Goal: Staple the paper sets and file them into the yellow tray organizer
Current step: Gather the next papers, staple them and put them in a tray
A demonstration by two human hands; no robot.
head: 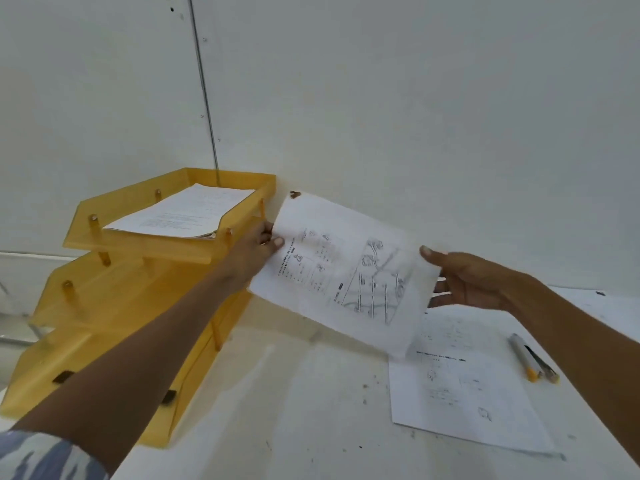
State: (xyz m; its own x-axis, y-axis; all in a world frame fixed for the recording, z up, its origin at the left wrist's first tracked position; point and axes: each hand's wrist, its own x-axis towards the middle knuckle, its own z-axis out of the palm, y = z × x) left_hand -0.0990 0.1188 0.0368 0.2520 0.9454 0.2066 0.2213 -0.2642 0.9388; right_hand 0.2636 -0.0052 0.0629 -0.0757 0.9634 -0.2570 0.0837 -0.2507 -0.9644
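Paper set: the paper set [346,271] is being held in the air, tilted, just to the right of the yellow tray organizer [138,242] and above the table [294,393]; it is not inside any tier.
Left hand: the left edge of the set is being pinched by the left hand [256,247], with the thumb on top; the other fingers are being hidden behind the sheet.
Right hand: the right edge is being gripped by the right hand [474,282], thumb on the front, fingers partly covered by the paper.
Binding: it cannot be told whether the sheets are being kept together by a staple; the print is being blurred.
Organizer: a paper stack [183,213] is being carried in the top tier; the lower tiers are being partly covered by the left forearm, and their contents cannot be made out.
Table: loose sheets [467,393] are being partly overlapped by the held set; two pens [531,358] are lying just beside them.
Frame edge: a patterned sleeve [45,455] is being cut off at the lower left corner.
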